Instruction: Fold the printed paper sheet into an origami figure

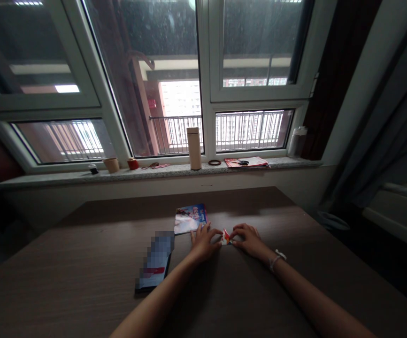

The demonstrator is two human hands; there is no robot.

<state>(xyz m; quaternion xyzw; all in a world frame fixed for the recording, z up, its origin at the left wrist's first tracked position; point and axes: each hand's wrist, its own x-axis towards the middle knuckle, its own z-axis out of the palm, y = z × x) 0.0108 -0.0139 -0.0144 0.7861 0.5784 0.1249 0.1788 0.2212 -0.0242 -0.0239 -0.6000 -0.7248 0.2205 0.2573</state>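
Observation:
A small folded piece of paper (225, 237), white with red, orange and blue printing, lies on the table between my hands. My left hand (203, 243) has thumb and index finger at the paper's left edge, its other fingers spread towards the booklet. On the right side, my right hand (249, 240) pinches the paper's edge between thumb and fingertips; a pale band circles that wrist. Just beyond my left hand is a booklet (189, 218) with a blue and pink cover. A dark phone-like device (157, 258), its screen blurred out, stands left of my left forearm.
Behind the brown table (101, 239) runs a stone windowsill (175, 172). On it stand a beige bottle (194, 149), a paper cup (111, 165), a red spool (133, 163), a dark ring (214, 162), papers (249, 162) with scissors, and a clear container (297, 142).

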